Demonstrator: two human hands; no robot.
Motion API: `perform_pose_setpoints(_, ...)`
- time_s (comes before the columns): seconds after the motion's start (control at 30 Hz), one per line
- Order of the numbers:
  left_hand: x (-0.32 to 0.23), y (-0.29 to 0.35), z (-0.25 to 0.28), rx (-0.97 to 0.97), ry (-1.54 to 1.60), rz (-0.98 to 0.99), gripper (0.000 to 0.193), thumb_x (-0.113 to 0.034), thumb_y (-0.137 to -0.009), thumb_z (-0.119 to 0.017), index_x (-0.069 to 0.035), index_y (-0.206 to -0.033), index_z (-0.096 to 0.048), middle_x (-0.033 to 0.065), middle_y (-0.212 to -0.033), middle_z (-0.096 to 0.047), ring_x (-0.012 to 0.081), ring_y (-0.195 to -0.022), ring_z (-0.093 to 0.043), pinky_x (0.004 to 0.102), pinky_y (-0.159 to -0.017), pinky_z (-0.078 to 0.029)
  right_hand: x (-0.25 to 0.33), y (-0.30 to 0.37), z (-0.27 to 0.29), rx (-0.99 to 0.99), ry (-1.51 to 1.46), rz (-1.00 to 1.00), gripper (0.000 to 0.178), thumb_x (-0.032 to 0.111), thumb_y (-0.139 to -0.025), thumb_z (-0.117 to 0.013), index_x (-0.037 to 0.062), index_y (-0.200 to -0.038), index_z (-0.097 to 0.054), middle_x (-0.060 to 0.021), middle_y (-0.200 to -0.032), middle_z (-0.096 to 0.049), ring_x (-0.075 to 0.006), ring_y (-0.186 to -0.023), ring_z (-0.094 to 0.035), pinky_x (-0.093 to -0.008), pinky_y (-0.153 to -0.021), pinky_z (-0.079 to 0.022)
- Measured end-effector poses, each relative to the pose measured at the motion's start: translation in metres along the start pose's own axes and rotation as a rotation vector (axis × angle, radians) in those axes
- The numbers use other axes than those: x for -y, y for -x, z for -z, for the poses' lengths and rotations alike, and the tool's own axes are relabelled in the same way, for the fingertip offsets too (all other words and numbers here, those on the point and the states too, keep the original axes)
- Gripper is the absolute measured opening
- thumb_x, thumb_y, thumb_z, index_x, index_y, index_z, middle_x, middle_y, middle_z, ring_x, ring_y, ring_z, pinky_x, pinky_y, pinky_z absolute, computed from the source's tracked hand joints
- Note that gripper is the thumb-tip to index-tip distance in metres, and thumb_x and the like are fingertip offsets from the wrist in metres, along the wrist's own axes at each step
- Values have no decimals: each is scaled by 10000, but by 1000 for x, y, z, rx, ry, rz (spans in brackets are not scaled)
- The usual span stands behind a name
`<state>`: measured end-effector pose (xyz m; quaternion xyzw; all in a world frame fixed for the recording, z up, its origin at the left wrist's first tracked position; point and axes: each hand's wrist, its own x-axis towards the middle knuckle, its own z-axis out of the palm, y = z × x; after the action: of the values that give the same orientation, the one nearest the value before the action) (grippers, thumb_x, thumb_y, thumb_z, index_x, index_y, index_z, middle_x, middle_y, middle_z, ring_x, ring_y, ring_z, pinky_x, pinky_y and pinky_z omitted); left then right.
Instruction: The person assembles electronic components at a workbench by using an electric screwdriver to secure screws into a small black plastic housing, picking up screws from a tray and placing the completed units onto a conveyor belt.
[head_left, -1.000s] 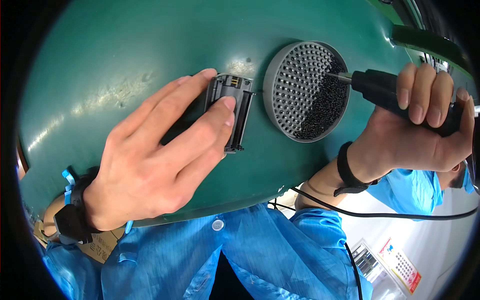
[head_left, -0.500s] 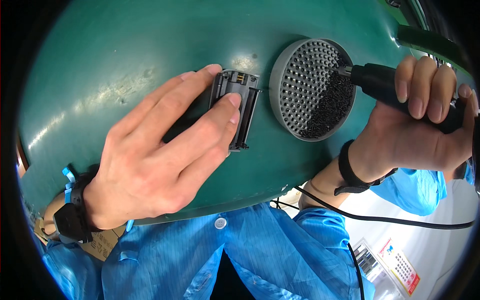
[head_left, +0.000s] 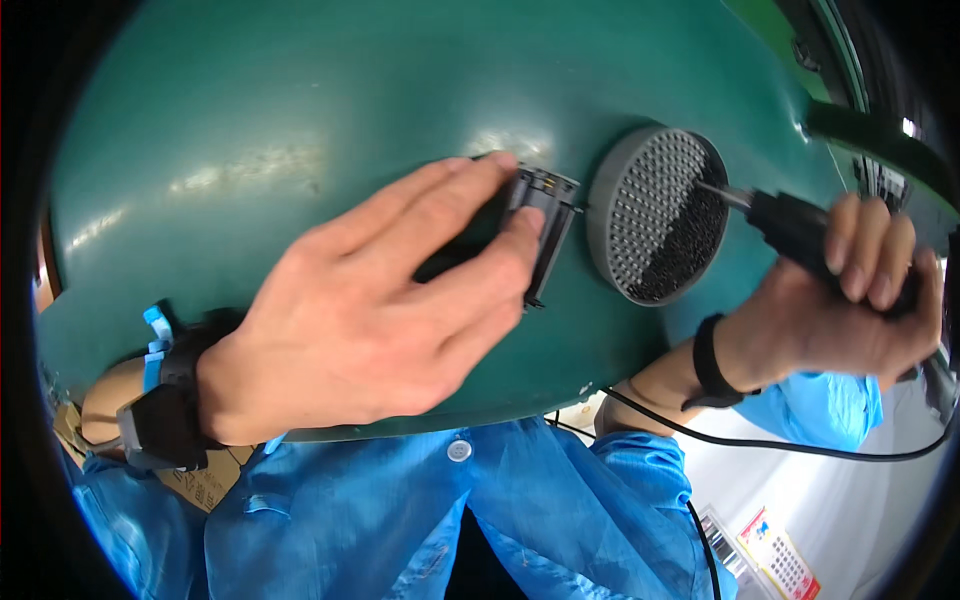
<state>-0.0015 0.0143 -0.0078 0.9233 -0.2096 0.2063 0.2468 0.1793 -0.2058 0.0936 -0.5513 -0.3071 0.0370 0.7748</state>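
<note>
My left hand (head_left: 380, 300) is closed over a small black plastic housing (head_left: 548, 188), its fingertips pressing on the part's top and far edge. Gold contacts show at the far end; my fingers hide much of the rest. In my right hand (head_left: 805, 315) is a black corded electric screwdriver (head_left: 785, 222), gripped round its body. Its metal bit reaches over a round grey dish (head_left: 602, 220) with a grid of holes. Small black screws (head_left: 690, 245) are heaped along the dish's right side. Whether the bit holds a screw cannot be made out.
Green matting covers the table (head_left: 400, 90), its front edge close to my blue smock (head_left: 400, 490). A black cable (head_left: 760, 445) loops below my right forearm. A dark green bar (head_left: 870, 135) stands at the far right, and a cardboard box (head_left: 205, 485) lies low at the left.
The view has shifted, so most things sit further right or lower. The screwdriver bit has drawn back a little from the screws and is blurred. My left hand stays on the housing.
</note>
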Motion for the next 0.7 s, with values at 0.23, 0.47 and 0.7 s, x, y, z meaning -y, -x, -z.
perform_pose_setpoints(0.23,-2,2,-12,-103,-5,44,227,-100,-741,-757,20,-933,-741,91,-1122,-706,342,-1156,-675,422,-939,-611,-19,11,-41,139,-185,-51,277,249,-963,-498,43,-823,-619,10,-621,-508,-105,-486,-446,-304,-496,-386)
perform_pose_setpoints(0.47,1,10,-12,-70,-33,49,219,-105,-734,-764,14,-915,-736,79,-1091,-703,324,-1140,-681,398,-930,-614,-51,26,-61,247,-179,-52,281,263,-963,-496,45,-838,-623,9,-625,-508,-111,-491,-447,-309,-503,-389)
perform_pose_setpoints(0.7,4,12,-17,-83,2,53,197,-116,-723,-758,17,-865,-723,81,-1083,-702,323,-1126,-684,398,-934,-618,-64,27,-67,277,-170,-52,287,277,-962,-495,47,-854,-628,9,-628,-508,-117,-497,-448,-313,-510,-393)
